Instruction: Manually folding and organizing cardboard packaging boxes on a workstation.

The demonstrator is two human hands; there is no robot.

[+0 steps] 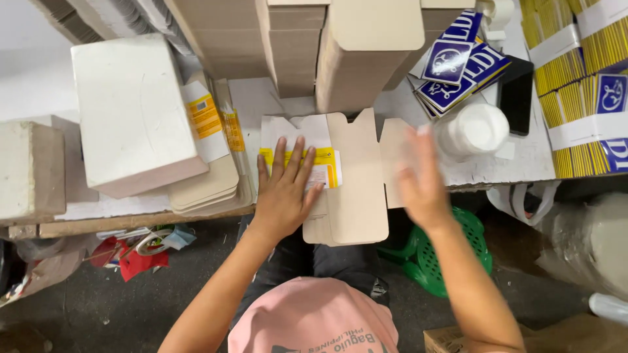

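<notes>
A flat, unfolded cardboard box blank point(353, 176) lies on the white table edge point(497, 173) in front of me, its brown inner side up and a white part with a yellow band at its left. My left hand point(284, 189) lies flat on that printed part, fingers spread. Over the blank's right flap hovers my right hand point(422, 180), blurred by motion, fingers apart and holding nothing. A white round plastic jar point(474, 129) stands just right of it.
Tall stacks of brown blanks point(356, 59) rise behind the blank. A white block point(134, 111) rests on a pile of flat blanks at left. Blue printed boxes point(458, 68), a black phone point(517, 98) and banded yellow bundles point(582, 85) sit right. A green basket point(451, 252) is under the table.
</notes>
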